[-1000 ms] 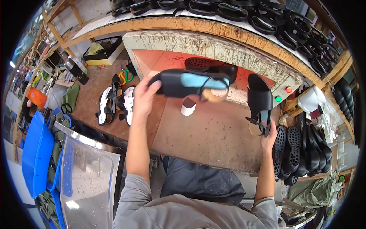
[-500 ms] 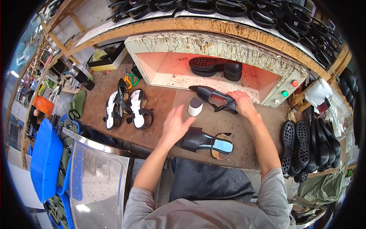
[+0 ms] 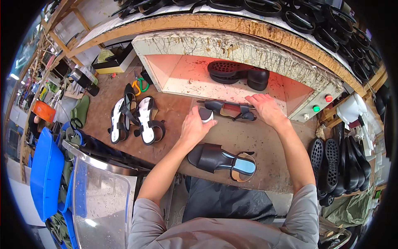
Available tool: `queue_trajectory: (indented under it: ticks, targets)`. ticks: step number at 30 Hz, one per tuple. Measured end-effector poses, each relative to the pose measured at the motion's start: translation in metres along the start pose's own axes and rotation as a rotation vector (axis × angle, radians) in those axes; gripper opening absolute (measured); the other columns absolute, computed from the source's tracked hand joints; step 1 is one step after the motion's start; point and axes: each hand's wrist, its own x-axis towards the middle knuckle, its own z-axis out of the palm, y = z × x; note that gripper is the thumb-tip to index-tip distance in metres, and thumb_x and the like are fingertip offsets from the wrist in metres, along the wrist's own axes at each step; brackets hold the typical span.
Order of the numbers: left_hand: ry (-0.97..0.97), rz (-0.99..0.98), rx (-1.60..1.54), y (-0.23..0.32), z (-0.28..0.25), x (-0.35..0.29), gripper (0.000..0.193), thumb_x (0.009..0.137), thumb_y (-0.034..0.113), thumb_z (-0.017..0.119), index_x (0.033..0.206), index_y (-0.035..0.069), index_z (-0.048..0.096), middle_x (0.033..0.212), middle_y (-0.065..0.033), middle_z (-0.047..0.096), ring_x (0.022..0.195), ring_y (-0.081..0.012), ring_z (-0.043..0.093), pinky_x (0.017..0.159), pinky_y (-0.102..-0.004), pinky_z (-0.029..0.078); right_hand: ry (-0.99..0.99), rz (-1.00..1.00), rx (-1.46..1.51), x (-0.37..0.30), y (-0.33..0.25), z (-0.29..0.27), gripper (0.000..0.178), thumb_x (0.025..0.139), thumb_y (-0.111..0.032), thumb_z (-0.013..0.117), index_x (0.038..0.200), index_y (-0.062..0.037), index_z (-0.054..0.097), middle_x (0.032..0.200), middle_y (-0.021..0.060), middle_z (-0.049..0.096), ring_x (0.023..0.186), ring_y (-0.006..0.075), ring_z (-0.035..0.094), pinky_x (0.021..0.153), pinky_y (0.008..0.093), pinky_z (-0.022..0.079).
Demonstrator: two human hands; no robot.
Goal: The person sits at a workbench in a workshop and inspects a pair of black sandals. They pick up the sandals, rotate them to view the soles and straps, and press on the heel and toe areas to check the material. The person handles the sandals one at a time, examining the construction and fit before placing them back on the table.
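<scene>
My left hand (image 3: 194,128) has its fingers and thumb around a small white block with a dark top (image 3: 207,118), which looks like a shoe heel. In my right hand (image 3: 268,110) is the back end of a black sandal (image 3: 227,108), tilted on its side in front of the lit box. Part of that sandal is hidden by the fingers. Nearest to me lies another black sandal (image 3: 213,159) with a light blue insole, apart from both hands. To the left, a pair of black-strapped sandals with white insoles (image 3: 144,118) stands on the table.
A whitish box (image 3: 176,81) glowing red inside holds black soles (image 3: 238,74). Green-handled scissors (image 3: 143,86) and a black flask (image 3: 85,81) are at the back left. Black soles (image 3: 331,162) hang at the right. Above runs a wooden shelf edge (image 3: 232,25) with black shoes. Blue bins (image 3: 47,174) stand left.
My left hand has moved right and closed on the white block. My right hand has turned the black sandal onto its side, close to the box opening.
</scene>
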Motion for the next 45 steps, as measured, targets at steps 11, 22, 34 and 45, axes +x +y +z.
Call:
queue_trajectory:
  ticks: [11,22,34,45]
  targets:
    - [0.044,-0.056,-0.148,-0.033,-0.027,-0.032,0.085,0.074,0.045,0.073,0.133,-0.005,0.038,0.119,-0.0243,0.054,0.106,-0.0317,0.057,0.089,-0.0387,0.047,-0.05,0.466,-0.008,-0.054,0.027,-0.012,0.046,0.078,-0.016,0.064,0.119,-0.0016,0.05,0.106,0.0191,0.059,0.102,0.0342,0.057,0.087,0.0431,0.046]
    - [0.315,-0.056,-0.639,-0.08,0.009,-0.077,0.04,0.09,0.018,0.061,0.122,-0.003,0.049,0.109,-0.0136,0.057,0.096,-0.0171,0.055,0.086,-0.0292,0.045,0.028,0.981,-0.35,-0.161,0.048,-0.035,0.034,0.083,-0.031,0.062,0.09,0.0018,0.06,0.09,0.0196,0.062,0.077,0.0344,0.065,0.067,0.0404,0.054]
    - [0.359,0.036,-0.518,-0.08,-0.007,-0.081,0.031,0.085,0.015,0.065,0.109,-0.003,0.057,0.093,-0.0111,0.057,0.082,-0.0186,0.057,0.075,-0.0297,0.048,-0.018,1.08,-0.208,-0.157,0.082,-0.01,0.053,0.086,-0.047,0.053,0.086,0.0031,0.067,0.084,0.027,0.064,0.081,0.0409,0.064,0.074,0.0483,0.05]
    - [0.346,0.026,-0.501,-0.076,-0.01,-0.084,0.031,0.085,0.017,0.064,0.108,-0.002,0.056,0.094,-0.0123,0.058,0.083,-0.0215,0.058,0.076,-0.0323,0.048,0.098,1.087,-0.088,-0.156,0.089,-0.009,0.05,0.085,-0.045,0.055,0.091,0.0034,0.067,0.084,0.0277,0.064,0.083,0.042,0.063,0.076,0.0476,0.049]
